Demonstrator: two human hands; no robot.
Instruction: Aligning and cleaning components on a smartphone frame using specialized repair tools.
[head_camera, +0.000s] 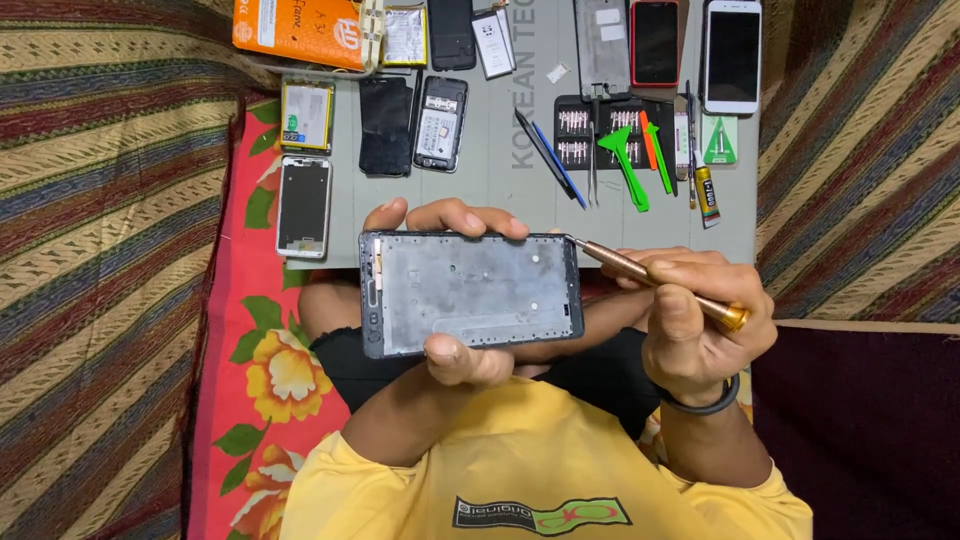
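Nearest, a yellow shirt with a green and black oblong label (540, 516) at the chest. Just above, left hand (455, 290) wrapped around a black rectangular phone frame with a bare grey metal inner plate (470, 292), thumb on the near long edge, fingertips curled over the far edge; frame held level, lengthwise, above the lap. Right hand (690, 325), black band at the wrist, pinched around a slim copper-coloured metal screwdriver with a brass end cap (655, 282), tip touching the frame's far right corner.

Beyond the hands, a grey flat work mat (500, 190) laid on the floor over a red cloth with yellow flowers (245, 370). On the mat's near left, a white-rimmed phone frame (303, 206); further, a yellow-edged rectangular battery with a small green label (306, 116), a black screen panel (386, 126) and an opened black phone body (440, 123). To the right, a black tray of screwdriver bits (590, 135), green plastic pry tools (628, 165), a green triangular pick on white card (719, 140) and a small glue tube with yellow and black label (706, 195).

Farthest, an orange rectangular box (298, 30) at the left, a red-edged phone (655, 42) and a white phone (733, 55) at the right. Striped brown, blue and maroon woven fabric (100, 250) on both sides.
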